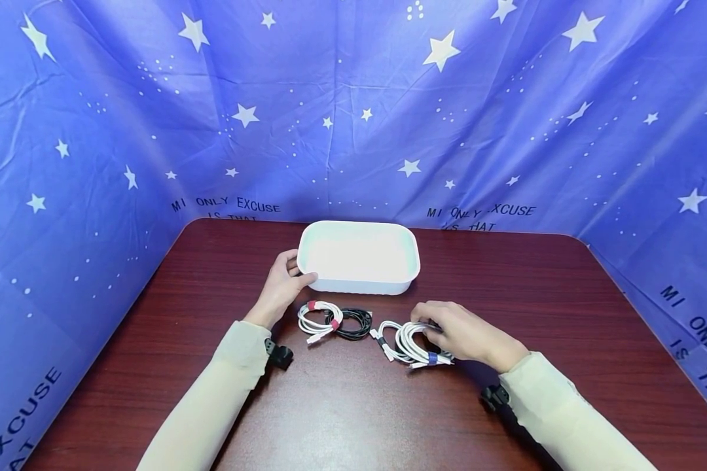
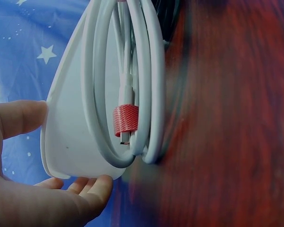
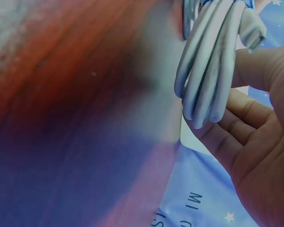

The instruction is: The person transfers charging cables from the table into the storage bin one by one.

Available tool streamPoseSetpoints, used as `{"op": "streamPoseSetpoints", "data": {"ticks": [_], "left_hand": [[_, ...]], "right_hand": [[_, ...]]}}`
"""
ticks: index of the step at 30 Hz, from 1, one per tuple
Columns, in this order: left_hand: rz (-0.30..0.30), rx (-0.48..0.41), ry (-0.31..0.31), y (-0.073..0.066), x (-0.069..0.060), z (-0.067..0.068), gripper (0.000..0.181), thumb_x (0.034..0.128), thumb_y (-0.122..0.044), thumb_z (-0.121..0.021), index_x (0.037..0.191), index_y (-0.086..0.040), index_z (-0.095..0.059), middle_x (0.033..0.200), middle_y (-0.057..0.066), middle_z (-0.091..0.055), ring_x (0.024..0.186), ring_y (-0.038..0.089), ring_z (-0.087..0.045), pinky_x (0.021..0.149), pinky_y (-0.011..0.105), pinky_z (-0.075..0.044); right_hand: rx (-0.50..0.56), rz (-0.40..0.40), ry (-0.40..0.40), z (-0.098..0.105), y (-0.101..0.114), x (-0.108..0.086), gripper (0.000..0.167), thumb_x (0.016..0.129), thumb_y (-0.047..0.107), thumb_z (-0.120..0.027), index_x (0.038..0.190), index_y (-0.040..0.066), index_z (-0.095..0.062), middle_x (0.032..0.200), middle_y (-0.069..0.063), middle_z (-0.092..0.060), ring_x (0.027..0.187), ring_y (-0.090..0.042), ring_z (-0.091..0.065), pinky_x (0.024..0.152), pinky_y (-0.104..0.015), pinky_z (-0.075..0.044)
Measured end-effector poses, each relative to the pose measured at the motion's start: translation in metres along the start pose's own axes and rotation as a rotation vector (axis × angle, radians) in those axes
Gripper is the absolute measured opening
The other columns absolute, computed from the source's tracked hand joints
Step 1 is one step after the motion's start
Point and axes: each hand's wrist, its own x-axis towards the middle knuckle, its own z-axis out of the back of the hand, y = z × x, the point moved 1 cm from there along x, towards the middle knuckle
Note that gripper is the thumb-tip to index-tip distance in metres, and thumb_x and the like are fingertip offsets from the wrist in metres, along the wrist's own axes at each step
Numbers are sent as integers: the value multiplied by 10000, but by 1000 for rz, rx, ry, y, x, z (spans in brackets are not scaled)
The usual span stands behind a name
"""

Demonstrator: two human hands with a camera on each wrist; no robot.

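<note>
At the near left corner of a white plastic bin (image 1: 365,286), my left hand (image 1: 279,288) holds the wall between thumb and fingers. The left wrist view shows the bin (image 2: 68,142) behind a coiled white cable with red ties (image 2: 151,94). My right hand (image 1: 462,332) grips a coiled white cable with a blue tie (image 1: 409,340), thumb on one side and fingers on the other, as the right wrist view shows on the cable's loops (image 3: 213,71). Left of it, touching or overlapping, lies a thinner white cable with a dark tie (image 1: 384,343).
A coiled black cable (image 1: 356,325) lies beside the red-tied white cable (image 1: 321,320), in front of the bin. The brown wooden table (image 1: 330,418) ends at a blue star-printed curtain (image 1: 342,131) behind and along the sides.
</note>
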Motion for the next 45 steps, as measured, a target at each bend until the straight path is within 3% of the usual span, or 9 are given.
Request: {"op": "streamPoseSetpoints", "data": {"ticks": [19,31,45], "left_hand": [[-2,-10,1,-2,-1,0,673,829,35,-682,1399,2,-327,1304,196,-448,1249,285,-479,973,391,-442],[-1,-11,-3,1,1,0,674,828,29,-683,1398,-3,-325,1310,191,-450,1248,276,-479,970,381,-446],[-10,9,-12,1,1,0,673,827,12,-691,1397,-3,-334,1306,191,-455,1258,289,-473,979,388,-438]], "right_hand": [[-33,28,-9,15,6,20,236,828,15,-659,984,186,-615,920,123,-599,822,-62,-558,746,-310,-491],[-45,24,-7,29,13,41,235,828,6,-658,1008,153,-622,926,85,-628,834,-79,-582,764,-328,-499],[-64,28,-9,43,20,75,226,824,5,-630,984,163,-610,831,56,-582,719,-114,-517,677,-309,-443]]}}
